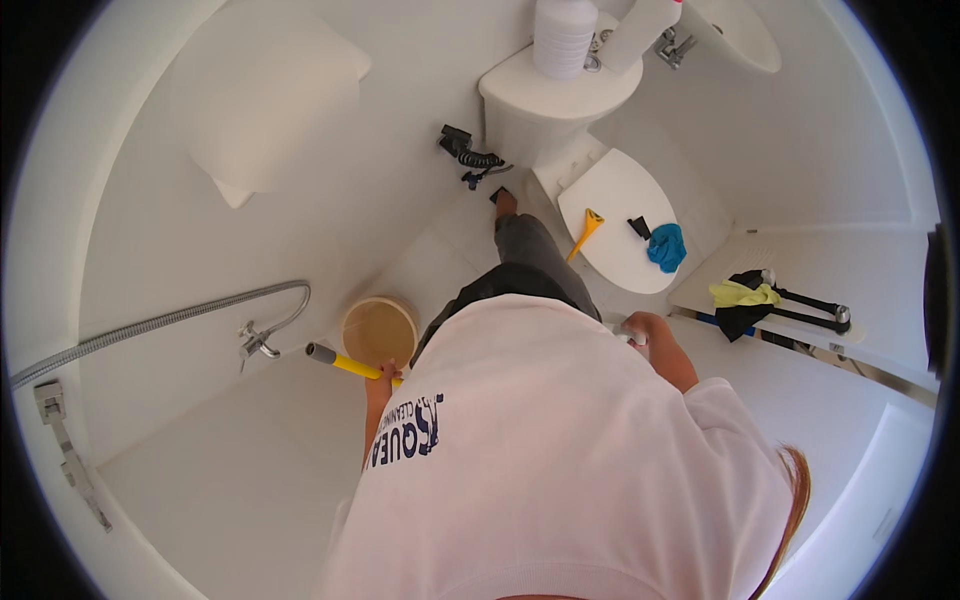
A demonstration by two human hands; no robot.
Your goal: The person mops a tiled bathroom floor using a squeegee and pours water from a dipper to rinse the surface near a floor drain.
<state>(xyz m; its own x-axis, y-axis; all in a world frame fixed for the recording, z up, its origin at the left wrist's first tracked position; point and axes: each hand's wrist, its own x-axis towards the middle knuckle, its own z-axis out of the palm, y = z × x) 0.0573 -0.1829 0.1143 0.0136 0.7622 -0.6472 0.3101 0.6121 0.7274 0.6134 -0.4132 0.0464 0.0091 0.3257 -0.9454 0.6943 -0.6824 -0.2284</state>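
Observation:
My left hand [381,379] grips a yellow handle [350,365] with a grey end cap, which points left over the white floor. A round beige bucket [379,331] stands just beyond that hand. My right hand [648,336] is curled around a small pale object [628,339], mostly hidden by my fingers, near the front of the toilet. My white T-shirt [560,450] hides the rest of both arms and the floor below me. One leg in grey trousers [530,250] reaches toward the toilet base.
The white toilet [560,95] has its lid [615,190] shut, with a yellow tool [586,231], a small black item [639,228] and a blue cloth [667,247] on it. A black sprayer [466,153] hangs beside it. A yellow cloth [743,293] and black tools lie at right. A shower hose [160,322] and tap [257,340] are at left.

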